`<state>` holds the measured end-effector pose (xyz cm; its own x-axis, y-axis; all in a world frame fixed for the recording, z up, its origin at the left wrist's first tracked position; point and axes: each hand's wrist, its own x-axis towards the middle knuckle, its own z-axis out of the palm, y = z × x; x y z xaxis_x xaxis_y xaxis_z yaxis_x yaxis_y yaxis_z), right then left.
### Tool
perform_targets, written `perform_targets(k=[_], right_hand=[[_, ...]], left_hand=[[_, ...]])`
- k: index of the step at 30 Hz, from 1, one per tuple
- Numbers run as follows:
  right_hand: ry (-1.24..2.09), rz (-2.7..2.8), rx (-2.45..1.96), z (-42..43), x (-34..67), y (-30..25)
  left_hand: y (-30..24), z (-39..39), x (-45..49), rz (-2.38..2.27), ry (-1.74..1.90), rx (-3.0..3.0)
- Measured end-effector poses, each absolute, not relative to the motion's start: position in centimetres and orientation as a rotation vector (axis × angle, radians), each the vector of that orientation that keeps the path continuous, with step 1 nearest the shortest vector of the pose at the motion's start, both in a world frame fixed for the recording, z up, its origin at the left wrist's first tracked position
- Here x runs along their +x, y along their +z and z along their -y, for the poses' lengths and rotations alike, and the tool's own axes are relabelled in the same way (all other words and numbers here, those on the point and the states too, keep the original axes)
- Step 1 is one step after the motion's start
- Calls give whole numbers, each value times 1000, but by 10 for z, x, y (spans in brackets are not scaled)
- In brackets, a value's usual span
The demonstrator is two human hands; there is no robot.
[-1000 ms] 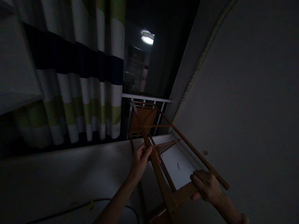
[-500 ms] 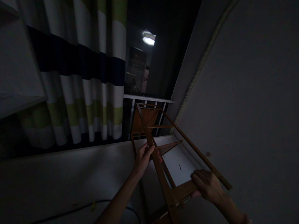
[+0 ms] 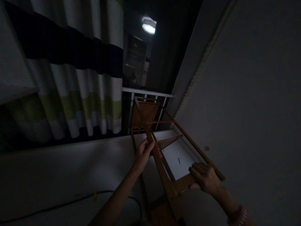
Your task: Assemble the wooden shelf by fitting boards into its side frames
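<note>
A brown wooden frame (image 3: 178, 133) of thin bars and cross pieces stands tilted in a dim room corner, its far end near a white railing. My left hand (image 3: 143, 153) is closed round one of its long bars near the middle. My right hand (image 3: 204, 179) is wrapped over the near cross bar at the frame's lower right. A brown panel (image 3: 144, 114) closes the frame's far end.
A striped white, green and dark curtain (image 3: 77, 72) hangs at the left. A dark window with a ceiling lamp's reflection (image 3: 148, 26) is behind the white railing (image 3: 150, 93). A grey wall (image 3: 254, 103) runs close on the right. A black cable (image 3: 70, 204) lies on the pale floor.
The view has tipped slightly; the frame and both hands sit a little higher and further left in the picture. Both hands keep their grip on the same bars.
</note>
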<state>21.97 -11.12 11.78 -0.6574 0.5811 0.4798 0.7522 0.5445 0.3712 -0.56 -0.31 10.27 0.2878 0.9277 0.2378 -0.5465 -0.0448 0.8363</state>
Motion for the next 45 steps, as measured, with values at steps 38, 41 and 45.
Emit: perform_targets(k=[38, 41, 45], right_hand=[[-450, 2467, -1418, 130, 231, 125], [-449, 2244, -1444, 157, 218, 136], [-306, 2182, -1405, 204, 191, 130]], left_hand=[[90, -4, -19, -574, 1303, 1009], [63, -8, -65, -760, 1412, 1042], [-12, 7, -146, -1214, 1369, 1023]])
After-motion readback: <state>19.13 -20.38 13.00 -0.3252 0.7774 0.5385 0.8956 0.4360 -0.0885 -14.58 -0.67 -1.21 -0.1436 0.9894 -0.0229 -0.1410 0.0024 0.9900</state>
